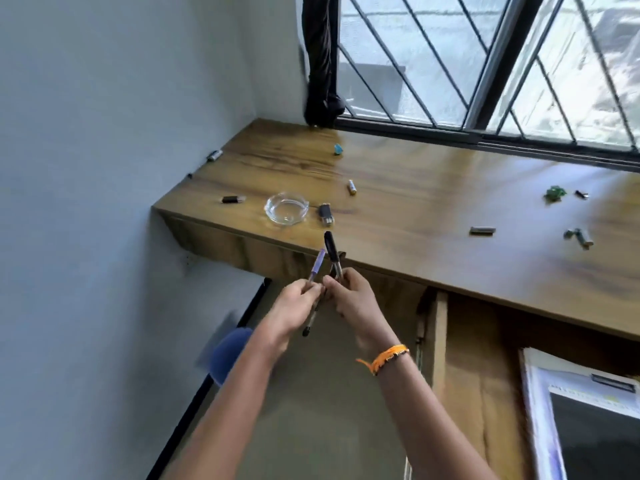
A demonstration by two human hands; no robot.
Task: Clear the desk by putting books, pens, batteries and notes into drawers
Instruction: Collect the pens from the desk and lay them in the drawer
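Observation:
My left hand (296, 308) grips a pen with a purple cap (317, 266), held in front of the desk's front edge. Right beside it, my right hand (349, 296) grips a black-capped pen (331, 249) that points up. The two hands touch at the fingertips. Batteries lie scattered on the wooden desk (415, 188): one (352, 187) mid-desk, a black pair (325, 214) by the bowl, one (233, 199) at the left, one (482, 230) and a pair (580, 237) at the right. An open drawer (485, 375) below the desk at the right holds books (588, 410).
A clear glass bowl (286, 207) stands near the desk's front left. A small blue thing (338, 149) lies near the window, a green thing (555, 194) at the right. A battery (214, 155) sits in the gap by the left wall. A dark curtain (320, 64) hangs at the window corner.

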